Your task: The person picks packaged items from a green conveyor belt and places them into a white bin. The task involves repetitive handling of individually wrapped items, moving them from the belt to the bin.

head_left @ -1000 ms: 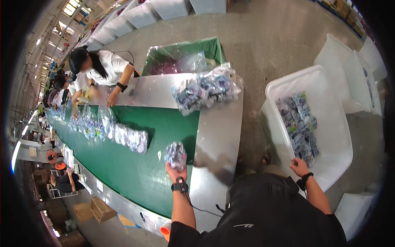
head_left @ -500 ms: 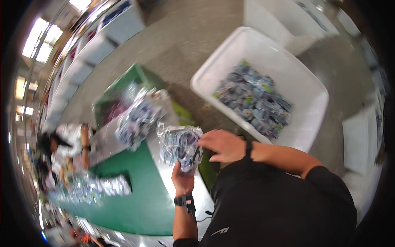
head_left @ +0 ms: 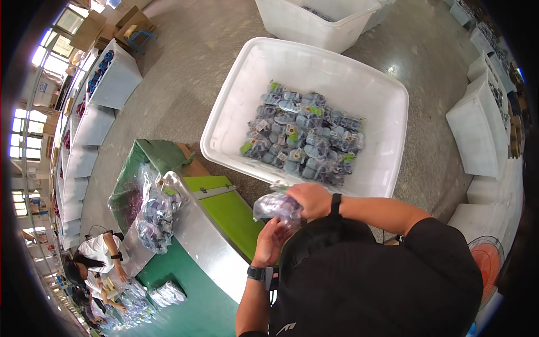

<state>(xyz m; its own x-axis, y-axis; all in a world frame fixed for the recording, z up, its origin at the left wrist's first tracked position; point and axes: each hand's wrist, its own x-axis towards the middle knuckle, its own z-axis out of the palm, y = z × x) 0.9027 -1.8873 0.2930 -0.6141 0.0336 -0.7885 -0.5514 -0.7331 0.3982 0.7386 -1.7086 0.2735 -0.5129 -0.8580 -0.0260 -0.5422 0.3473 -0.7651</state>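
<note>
Both hands meet in front of the chest around one clear plastic packet [head_left: 276, 205] of small grey-purple items. The right hand [head_left: 310, 200] lies on top of the packet, fingers curled down over its right end and gripping it; a dark band sits on that wrist. The left hand [head_left: 272, 239] comes up from below, palm toward the packet, fingertips touching its underside; the fingers are partly bent, holding the packet from beneath. The packet thus sits sandwiched between the two hands, protruding to the left of the right hand's fingers. Just beyond the hands stands a large white plastic bin [head_left: 236, 106] holding a heap of similar packets [head_left: 300, 140]. To the left, a metal-edged green conveyor table [head_left: 236, 216] carries a pile of bagged packets [head_left: 152, 213].
</note>
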